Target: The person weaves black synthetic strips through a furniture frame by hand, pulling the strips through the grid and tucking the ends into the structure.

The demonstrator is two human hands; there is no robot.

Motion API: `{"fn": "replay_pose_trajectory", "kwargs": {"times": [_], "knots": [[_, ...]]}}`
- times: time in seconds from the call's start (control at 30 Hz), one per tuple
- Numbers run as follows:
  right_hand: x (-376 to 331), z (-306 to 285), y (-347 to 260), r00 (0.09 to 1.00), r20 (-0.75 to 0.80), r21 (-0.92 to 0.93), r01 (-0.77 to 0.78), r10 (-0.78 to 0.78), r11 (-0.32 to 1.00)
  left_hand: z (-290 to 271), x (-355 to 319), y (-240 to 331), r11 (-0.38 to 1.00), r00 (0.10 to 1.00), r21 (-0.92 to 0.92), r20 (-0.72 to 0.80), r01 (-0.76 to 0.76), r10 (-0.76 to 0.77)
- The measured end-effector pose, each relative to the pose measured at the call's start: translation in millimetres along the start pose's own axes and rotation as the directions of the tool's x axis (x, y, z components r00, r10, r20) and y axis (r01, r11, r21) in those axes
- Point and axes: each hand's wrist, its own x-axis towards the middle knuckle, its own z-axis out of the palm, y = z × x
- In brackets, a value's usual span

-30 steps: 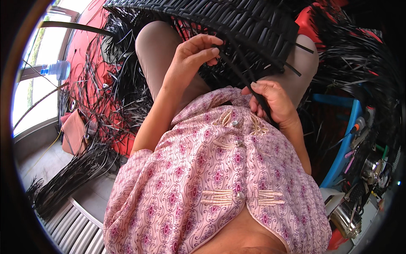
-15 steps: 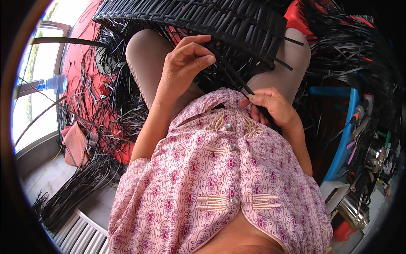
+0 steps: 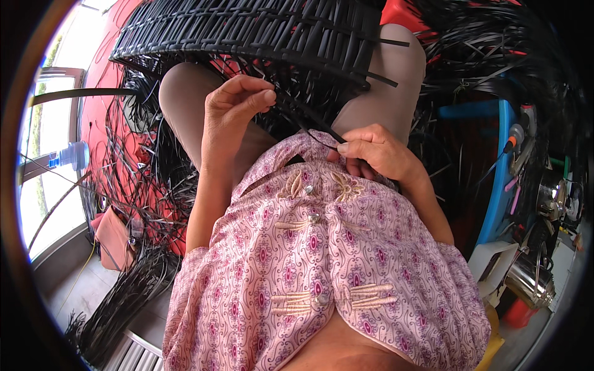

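Note:
A black woven basketwork piece (image 3: 247, 34) of flat plastic strips rests across my knees, two loose strip ends jutting from its right side. Below its edge, a dark strip (image 3: 322, 123) slants from near my left fingertips down to my right hand. My right hand (image 3: 377, 151) pinches the lower end between thumb and fingers, close to my lap; a thin loop curves beside it. Thumb and forefinger of my left hand (image 3: 238, 111) are pressed together at the strip's upper end. Whatever lies between those left fingertips blends into the dark background.
Tangled black strips (image 3: 142, 204) spread over red material on the left, near a pink bag (image 3: 113, 238) and a clear bottle (image 3: 73, 156). More strips (image 3: 476, 55) are heaped at the upper right. A blue-edged container (image 3: 500, 179), a screwdriver (image 3: 512, 143) and a metal flask (image 3: 532, 278) stand at right.
The whole view has shifted, so basketwork and knees appear farther left. Both hands keep their pinched poses, and a thin curved loop now shows beside my right hand.

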Motion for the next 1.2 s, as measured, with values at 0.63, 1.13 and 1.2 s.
{"fn": "replay_pose_trajectory", "kwargs": {"times": [0.63, 1.13, 1.2], "knots": [[1, 24, -4, 0.839, -0.266, -0.418, 0.343, -0.475, 0.841, 58, -18, 13, 0.994, 0.993, -0.011, -0.044, -0.113, 0.113], [-9, -4, 3, 0.787, -0.265, -0.637, 0.290, -0.557, 0.714, 58, -18, 12, 0.978, 0.999, -0.210, -0.040, -0.023, 0.015], [-20, -15, 8, 0.871, -0.204, -0.328, 0.369, -0.446, 0.870, 56, -19, 11, 0.978, 1.000, -0.207, -0.027, -0.019, 0.014]]}}
